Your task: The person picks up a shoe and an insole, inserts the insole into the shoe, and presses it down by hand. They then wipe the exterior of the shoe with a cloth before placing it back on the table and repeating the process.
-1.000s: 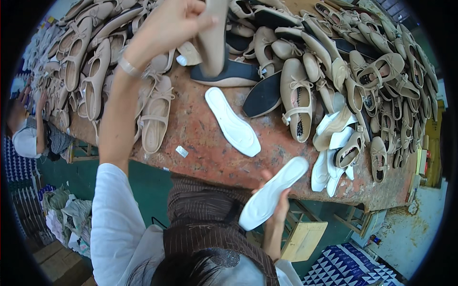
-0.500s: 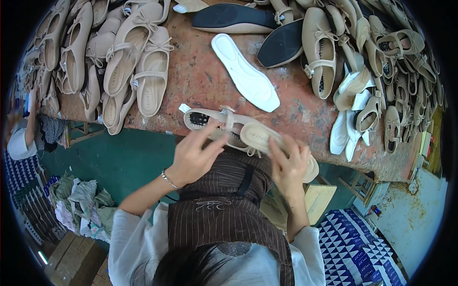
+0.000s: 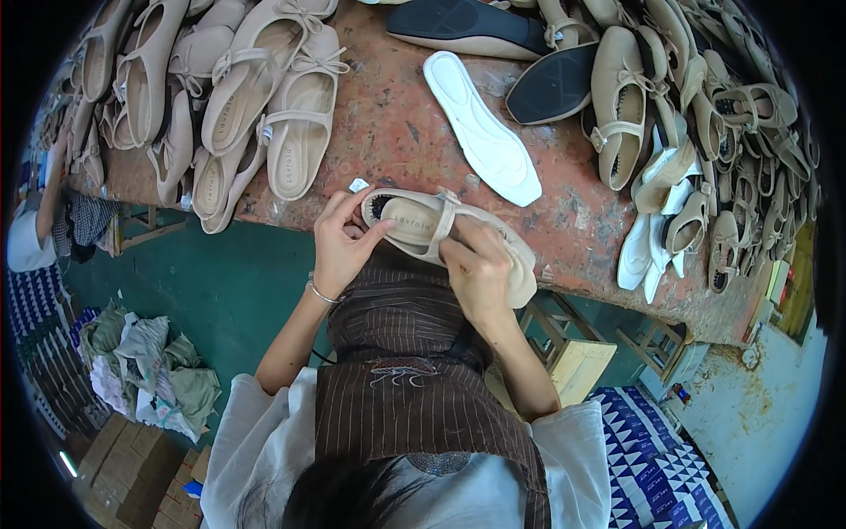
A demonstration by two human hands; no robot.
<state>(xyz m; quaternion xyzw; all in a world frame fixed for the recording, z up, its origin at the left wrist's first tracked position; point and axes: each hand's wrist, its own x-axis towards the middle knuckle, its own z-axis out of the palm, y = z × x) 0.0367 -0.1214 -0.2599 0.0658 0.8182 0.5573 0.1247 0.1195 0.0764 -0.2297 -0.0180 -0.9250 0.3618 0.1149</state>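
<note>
A beige Mary Jane shoe (image 3: 493, 219) with a strap is held at the table's near edge, heel to the left. A printed beige insole (image 3: 410, 222) lies in its heel part, running toward the strap. My left hand (image 3: 339, 245) is closed around the heel, its thumb against the insole's edge. My right hand (image 3: 480, 271) has its bent fingers at the strap and in the shoe's opening, on the insole; their tips are partly hidden. Beyond it shows a pale rounded end, and I cannot tell whether it belongs to the insole. A white tag pokes out behind the heel.
White insoles (image 3: 480, 128) lie mid-table (image 3: 379, 115). Beige slip-on shoes (image 3: 301, 132) are piled at the left, strapped shoes (image 3: 619, 115) at the right. Dark-soled shoes (image 3: 467, 26) lie on their sides at the back. A wooden stool (image 3: 582, 375) stands below the table at right.
The insole has gone from above the shoe into its heel part. My left hand has closed on the heel; my right hand has moved left to the strap. The view has shifted slightly.
</note>
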